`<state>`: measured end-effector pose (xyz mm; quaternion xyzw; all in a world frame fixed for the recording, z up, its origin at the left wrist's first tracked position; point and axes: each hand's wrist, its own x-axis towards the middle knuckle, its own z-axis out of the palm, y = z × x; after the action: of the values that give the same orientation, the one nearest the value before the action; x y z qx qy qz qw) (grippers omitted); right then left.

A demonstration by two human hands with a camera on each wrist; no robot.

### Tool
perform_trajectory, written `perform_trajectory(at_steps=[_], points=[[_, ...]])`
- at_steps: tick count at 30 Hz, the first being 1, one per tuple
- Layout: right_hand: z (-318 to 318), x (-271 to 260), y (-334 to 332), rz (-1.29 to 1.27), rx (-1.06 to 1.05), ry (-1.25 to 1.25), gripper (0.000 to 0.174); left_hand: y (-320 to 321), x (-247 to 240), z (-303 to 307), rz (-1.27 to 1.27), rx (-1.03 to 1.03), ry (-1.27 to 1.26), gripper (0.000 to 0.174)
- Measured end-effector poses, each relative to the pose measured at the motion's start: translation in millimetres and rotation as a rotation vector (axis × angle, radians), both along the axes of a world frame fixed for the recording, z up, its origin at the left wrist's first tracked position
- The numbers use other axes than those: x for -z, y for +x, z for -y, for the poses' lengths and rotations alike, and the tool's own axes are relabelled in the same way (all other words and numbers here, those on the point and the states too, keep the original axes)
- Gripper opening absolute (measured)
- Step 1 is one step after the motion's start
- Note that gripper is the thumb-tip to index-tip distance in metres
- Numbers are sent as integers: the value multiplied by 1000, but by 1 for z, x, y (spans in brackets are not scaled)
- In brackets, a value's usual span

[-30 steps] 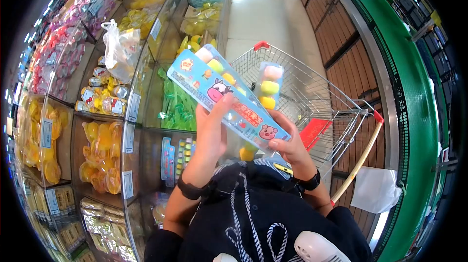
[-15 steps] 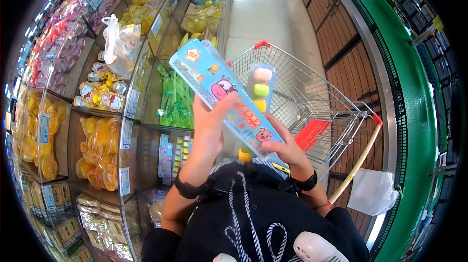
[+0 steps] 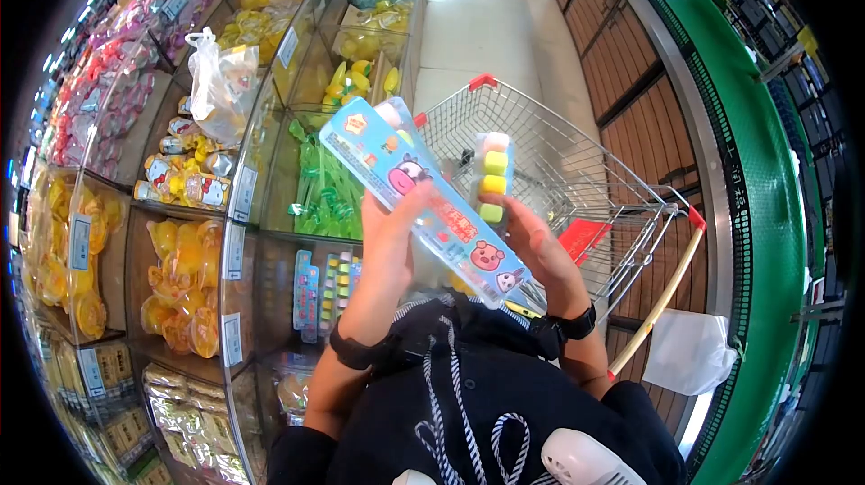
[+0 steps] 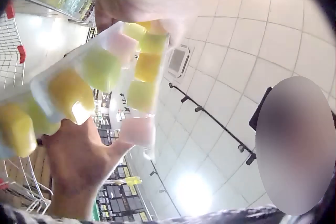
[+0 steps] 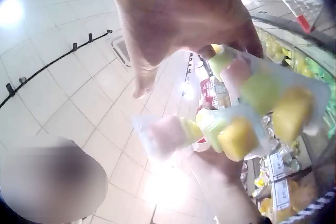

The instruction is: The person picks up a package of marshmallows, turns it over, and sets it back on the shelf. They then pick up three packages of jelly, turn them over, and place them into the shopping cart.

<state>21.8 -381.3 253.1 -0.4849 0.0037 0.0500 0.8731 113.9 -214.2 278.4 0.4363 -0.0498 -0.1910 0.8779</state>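
My left hand [image 3: 389,237] grips a blue jelly cup pack [image 3: 432,205] with cow and pig pictures, thumb lying across its printed face. A second jelly cup pack [image 3: 494,185] is crossed behind it, its pink, yellow and green cups upward. Beside this pack is my right hand [image 3: 541,255], thumb spread away and fingers at the pack's edge. In the left wrist view the right hand [image 4: 76,155] reaches up to the packs from below. From the right wrist view, my right hand's fingertips [image 5: 252,45] overlap one pack's cups. The printed pack hides the left fingers.
A wire shopping cart [image 3: 559,160] stands ahead. Shelf bins on the left hold yellow jelly packs [image 3: 185,282] and green sweets [image 3: 324,183]. More jelly cup packs [image 3: 306,296] sit low there. A plastic bag [image 3: 216,88] hangs over a bin. A green counter [image 3: 766,187] runs along the right.
The right thumb has come off the printed pack and the right hand has moved to its lower right. The rear pack has shifted and shows more of its cups. The left hand keeps its grip.
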Motion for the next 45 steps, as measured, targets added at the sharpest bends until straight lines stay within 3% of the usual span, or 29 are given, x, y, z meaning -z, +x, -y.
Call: perform_trajectory(at_steps=[1,4,5,6,8,12,15,18,23,26,27,29,31,34,38,45], points=[[0,-3,5,-153,44,-114,74,-3,0,3,29,-26,65,44],[-9,8,5,47,54,-336,72,-13,4,15,104,-68,229,49],[-14,9,8,131,104,-623,72,-16,7,19,126,-78,278,51],[-20,9,10,100,154,-657,70,-18,10,22,147,-89,327,53],[-27,8,12,40,251,-723,67,-16,13,21,90,-11,247,39],[-16,-2,13,-295,253,-239,42,-8,9,11,-234,243,-104,40],[-14,14,13,-268,277,-256,36,-9,5,9,-274,328,-298,36],[-15,8,12,-265,294,-283,31,-7,15,3,-328,345,-136,33],[-8,18,8,-240,355,-302,31,-5,16,-5,-446,255,-81,27],[-8,23,7,-199,391,-338,34,1,17,-10,-344,218,232,26],[-9,20,7,-214,394,-345,35,0,17,-7,-333,176,248,27],[-13,4,4,-342,366,-332,37,7,16,-11,-415,211,40,27],[-10,12,3,-306,310,-298,39,10,17,-15,-436,256,-102,25],[-9,14,1,-293,260,-253,40,5,6,-8,-370,113,55,21],[-15,17,4,-142,212,-264,39,2,15,-10,-224,238,142,14],[-15,8,1,-49,150,-206,43,-2,5,-3,-113,161,181,14]])
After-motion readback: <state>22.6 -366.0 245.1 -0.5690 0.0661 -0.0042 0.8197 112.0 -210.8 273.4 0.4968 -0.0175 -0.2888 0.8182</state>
